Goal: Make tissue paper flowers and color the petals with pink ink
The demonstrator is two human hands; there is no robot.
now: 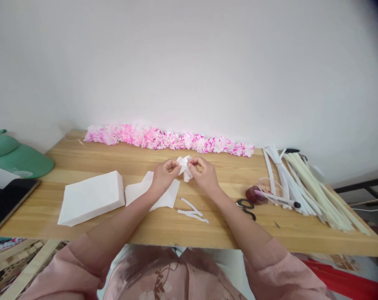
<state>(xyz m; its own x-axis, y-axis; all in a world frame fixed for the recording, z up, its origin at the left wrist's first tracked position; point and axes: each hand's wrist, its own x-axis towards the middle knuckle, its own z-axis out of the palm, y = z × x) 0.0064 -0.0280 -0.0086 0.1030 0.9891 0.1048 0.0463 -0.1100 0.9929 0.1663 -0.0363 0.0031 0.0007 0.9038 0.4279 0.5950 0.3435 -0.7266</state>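
Wood-grain table top (91, 160) runs wide under both forearms. Its near edge crosses below the elbows and its far edge meets the wall beyond the fingertips. Bare wood lies open between the hands and the far edge, and more lies toward the person from the left wrist.

The left hand (163, 174) and the right hand (205, 174) are raised just above the table. Both pinch one crumpled white tissue bloom (185, 166) between thumb and fingers, so it hangs between the two hands, clear of the wood.

Under the left wrist lies one loose white sheet (171, 196). Just outside it, further left of the left hand, sits one thick stack of tissue (91, 196). Between the forearms, nearer the person than the hands, lie thin white paper strips (192, 213), two or three; they overlap too much to tell.

To the right of the right forearm rests one pair of black-handled scissors (246, 207). Just beyond them is one small clear cup (254, 194) with something dark red inside. A white marker (279, 200) lies beside the cup. Further right is a bundle of pale sticks (304, 183), too many to count.

Beyond the hands, along the wall, lies one row of pink-and-white paper flowers (170, 139), merged too closely to count. Far left of the left hand sits one green cap (16, 157).
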